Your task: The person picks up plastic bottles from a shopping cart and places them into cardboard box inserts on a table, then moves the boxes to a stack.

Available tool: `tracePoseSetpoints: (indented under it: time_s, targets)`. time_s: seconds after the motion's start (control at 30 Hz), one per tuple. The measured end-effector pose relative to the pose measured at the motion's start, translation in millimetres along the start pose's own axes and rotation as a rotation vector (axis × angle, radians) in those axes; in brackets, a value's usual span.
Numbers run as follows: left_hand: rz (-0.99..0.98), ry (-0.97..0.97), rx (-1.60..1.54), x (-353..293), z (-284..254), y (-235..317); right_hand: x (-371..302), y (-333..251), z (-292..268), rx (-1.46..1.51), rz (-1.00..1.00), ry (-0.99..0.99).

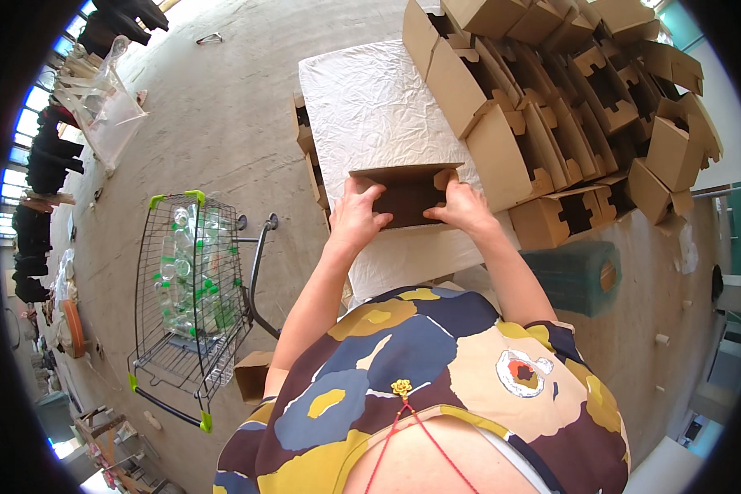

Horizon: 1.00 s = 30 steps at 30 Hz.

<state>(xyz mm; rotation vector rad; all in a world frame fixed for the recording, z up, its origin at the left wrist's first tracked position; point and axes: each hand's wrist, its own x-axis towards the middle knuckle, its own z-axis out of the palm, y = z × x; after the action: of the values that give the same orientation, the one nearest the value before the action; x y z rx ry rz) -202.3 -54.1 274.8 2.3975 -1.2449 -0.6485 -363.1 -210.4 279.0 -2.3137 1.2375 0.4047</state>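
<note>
A small brown cardboard box [407,198] stands at the near part of a table covered with a crinkled white sheet [375,99]. Its open side faces me, and the inside looks dark. My left hand [356,216] grips the left side of the box, thumb and fingers at the edge of the opening. On the opposite side, my right hand [467,207] holds the right edge in the same way, its thumb near the lower corner. Both palms hide the box's side walls.
Many open cardboard boxes [543,107] are stacked at the right of the table. A wire shopping cart [191,280] with green-capped clear plastic bottles stands on the left. A dark green roll [575,278] lies at the right, and another carton [253,375] sits beside the cart.
</note>
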Motion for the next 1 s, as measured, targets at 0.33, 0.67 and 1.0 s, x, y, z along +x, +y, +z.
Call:
tracePoseSetpoints:
  time_s: [0.33, 0.67, 1.0]
  targets:
    - [0.008, 0.301, -0.195, 6, 5, -17, 17, 32, 13, 0.129, -0.085, 0.151]
    - [0.02, 0.311, -0.336, 6, 20, -39, 35, 82, 40, 0.454, -0.296, 0.266]
    - [-0.173, 0.511, -0.574, -47, 36, -91, -15, 16, -23, 0.512, -0.525, 0.445]
